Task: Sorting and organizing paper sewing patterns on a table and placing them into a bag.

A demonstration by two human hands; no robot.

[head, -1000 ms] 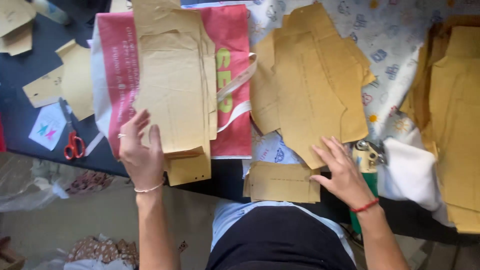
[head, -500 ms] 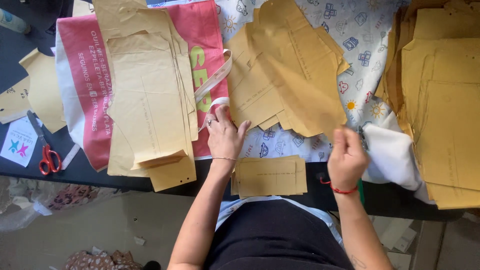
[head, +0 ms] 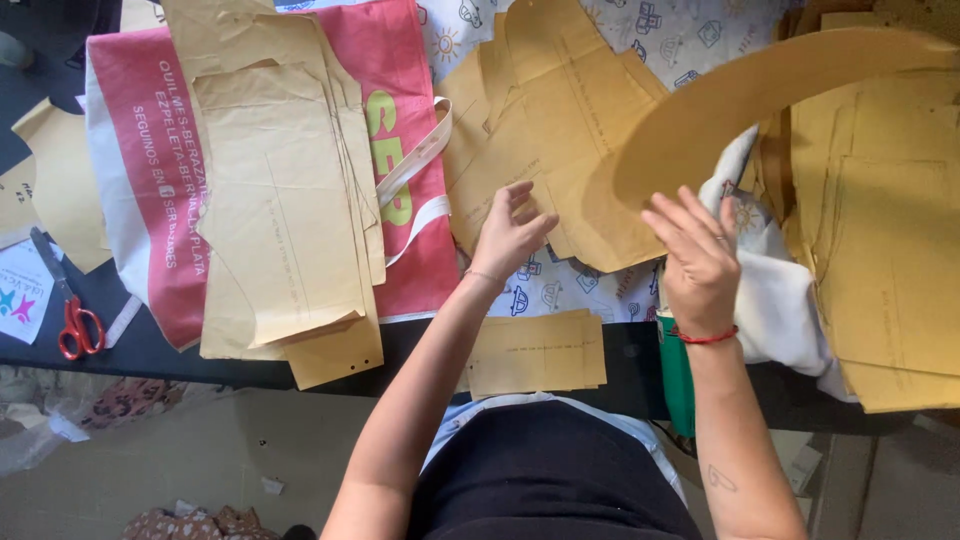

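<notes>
A curved paper piece is lifted off the table by the right hand — fingers spread, its lower end pressed against them, though the exact grip cannot be told. The piece arcs up and to the right over the right stack. The left hand is laid flat, fingers loosely spread, on the middle paper pile over the printed cloth. A small rectangle lies near the table edge — scissors are seen far left beside the red bag.

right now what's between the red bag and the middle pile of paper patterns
In the head view, the red bag's white strap and a strip of printed cloth lie before the middle pile.
</notes>
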